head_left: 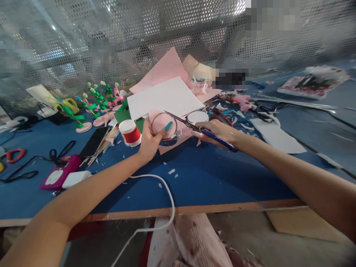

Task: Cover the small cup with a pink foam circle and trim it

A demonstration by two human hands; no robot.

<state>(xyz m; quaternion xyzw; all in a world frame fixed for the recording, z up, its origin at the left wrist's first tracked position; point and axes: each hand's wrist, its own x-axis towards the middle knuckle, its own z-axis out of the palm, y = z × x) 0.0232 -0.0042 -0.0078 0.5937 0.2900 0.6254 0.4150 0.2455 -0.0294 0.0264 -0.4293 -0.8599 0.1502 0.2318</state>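
Observation:
My left hand (150, 142) pinches a pink sheet (161, 124) between thumb and fingers. A dark circle is outlined on the sheet, and my thumb lies across it. My right hand (215, 131) is closed around scissors (183, 120), whose blades point left toward the circle's upper edge. A long blue piece (219, 140) runs under the right palm; I cannot tell whether it is part of the scissors. Just beyond the right fingers is a white disc (197, 117) with a dark rim. Left of my left hand stands a white tub with a red label (130, 133).
White paper (167, 96) and pink paper (164, 70) lie behind my hands. Small green-and-pink paper plants (101, 98) stand at left. Nearer are wooden sticks (104, 144), a purple power strip (62, 172) and a white cable (169, 193). Another pair of scissors (264, 115) lies right.

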